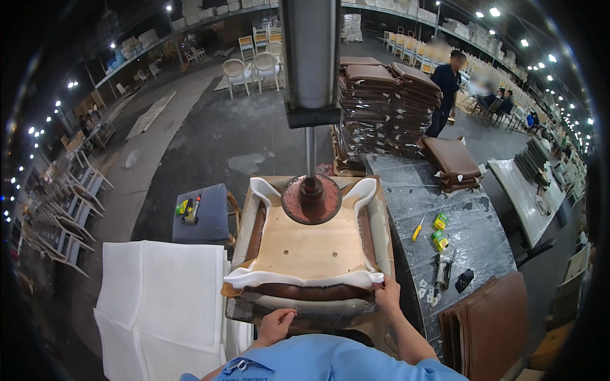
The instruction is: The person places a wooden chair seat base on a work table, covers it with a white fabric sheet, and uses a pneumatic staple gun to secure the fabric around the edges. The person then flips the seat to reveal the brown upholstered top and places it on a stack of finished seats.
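While R hand [387,293] pinches seat cushion [311,254] edge, L hand [276,324] rests curled below; green-yellow boxes [440,231] on bench at right.

A chair seat cushion [311,260] lies upside down in the lower middle of the frame, its pale plywood base facing up. The board is roughly square with a few small holes in it. White foam padding curls up over all four edges of the board, thickest at the near edge and the two far corners. Below the foam, dark brown leather covering wraps the near side and shows along both flanks. A round, rust-coloured press disc [311,199] on a vertical metal rod bears down on the far part of the board, in the centre of the frame.
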### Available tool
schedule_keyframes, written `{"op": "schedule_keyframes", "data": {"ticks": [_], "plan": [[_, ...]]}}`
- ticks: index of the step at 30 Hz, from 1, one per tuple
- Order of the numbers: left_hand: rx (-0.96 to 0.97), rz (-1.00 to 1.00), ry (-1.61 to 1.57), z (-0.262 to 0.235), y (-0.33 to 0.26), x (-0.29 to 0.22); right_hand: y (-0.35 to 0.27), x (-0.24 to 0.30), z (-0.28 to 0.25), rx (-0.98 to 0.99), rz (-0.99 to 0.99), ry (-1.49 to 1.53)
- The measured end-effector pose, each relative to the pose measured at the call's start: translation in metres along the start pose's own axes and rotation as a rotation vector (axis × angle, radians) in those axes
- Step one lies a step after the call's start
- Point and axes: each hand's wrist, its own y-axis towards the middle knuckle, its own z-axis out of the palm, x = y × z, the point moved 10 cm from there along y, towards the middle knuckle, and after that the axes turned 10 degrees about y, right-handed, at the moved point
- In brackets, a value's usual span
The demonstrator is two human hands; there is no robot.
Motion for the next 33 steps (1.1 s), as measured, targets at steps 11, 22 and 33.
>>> {"op": "schedule_keyframes", "data": {"ticks": [11, 22, 33], "plan": [[-0.508, 0.592, 0.858, -0.008, -0.007, -0.194, 0.037, 0.23, -0.201, -0.065, -0.528, 0.618], [0.171, 0.553, 0.319, 0.042, 0.074, -0.393, 0.109, 0.396, -0.342, -0.119, -0.902, 0.563], [0.549, 0.069, -0.424, 0.127, 0.196, -0.345, 0.102, -0.082, -0.311, 0.107, 0.011, 1.612]]}}
